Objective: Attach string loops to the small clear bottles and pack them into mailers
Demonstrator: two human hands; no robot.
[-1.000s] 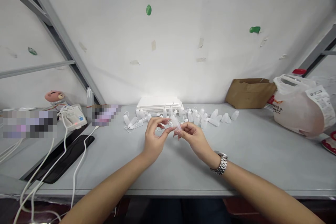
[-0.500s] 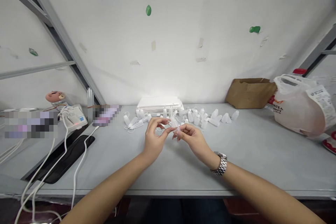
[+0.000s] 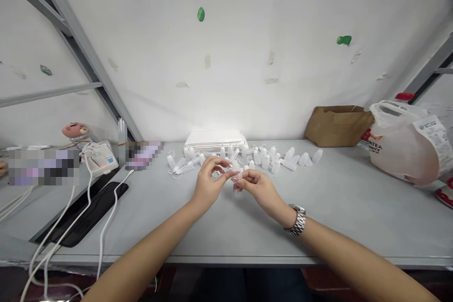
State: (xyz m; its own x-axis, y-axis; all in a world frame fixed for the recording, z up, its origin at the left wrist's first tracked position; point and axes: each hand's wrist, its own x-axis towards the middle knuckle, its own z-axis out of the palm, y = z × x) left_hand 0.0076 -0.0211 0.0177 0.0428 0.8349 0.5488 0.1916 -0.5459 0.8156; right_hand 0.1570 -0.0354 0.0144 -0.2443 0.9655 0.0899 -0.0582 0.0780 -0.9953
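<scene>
A small translucent squeeze bottle (image 3: 235, 166) lies between the fingertips of both hands, above the counter (image 3: 339, 207). The left hand (image 3: 208, 184) has its grip curved, tips pinching the bottle's left side; the right hand (image 3: 261, 189) has its grip closed around the near end.

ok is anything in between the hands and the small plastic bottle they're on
Nothing visible is: the fingertips of the left hand and right hand meet at the small translucent plastic bottle. The other small bottles sit beyond, on the grey tabletop.
</scene>
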